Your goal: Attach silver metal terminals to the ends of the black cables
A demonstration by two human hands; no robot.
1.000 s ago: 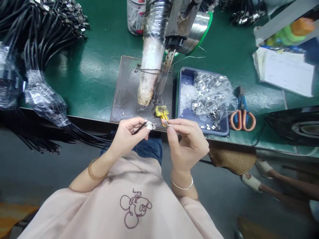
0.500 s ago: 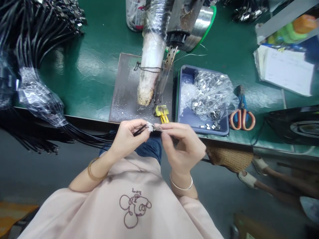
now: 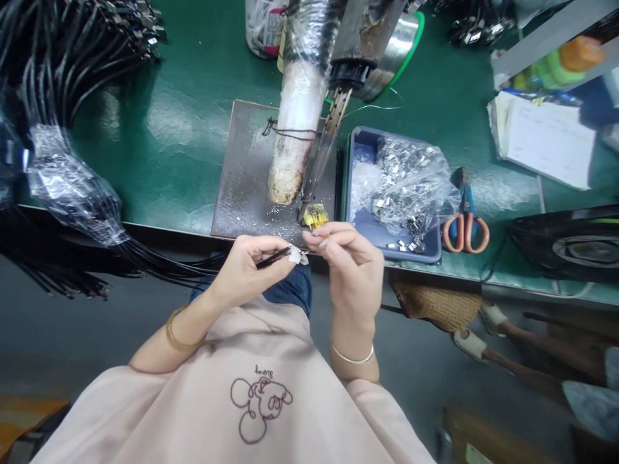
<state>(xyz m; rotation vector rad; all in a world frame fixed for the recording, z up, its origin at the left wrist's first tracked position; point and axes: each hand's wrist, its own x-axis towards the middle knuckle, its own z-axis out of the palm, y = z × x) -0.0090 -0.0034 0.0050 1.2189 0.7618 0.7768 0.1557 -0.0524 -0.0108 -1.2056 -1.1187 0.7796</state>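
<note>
Black cable (image 3: pixel 273 258), gripped in left hand (image 3: pixel 254 265), at bench edge.
Right hand (image 3: pixel 351 267) beside it, grip too small to tell; iron (image 3: pixel 331 132) and white tube (image 3: pixel 300 109) overhang at 12 o'clock, blue tray (image 3: pixel 362 238) at 2, cable bundle (image 3: pixel 72 180) at 10.

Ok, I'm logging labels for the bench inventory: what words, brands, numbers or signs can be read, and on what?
None can be read with certainty.
Shirt: small script above a line drawing, too unclear to quote.
Clear tub: red patch on its side, too blurred.
Papers: faint marks, illegible.
Brown box on the floor: pale label, too small.
</note>
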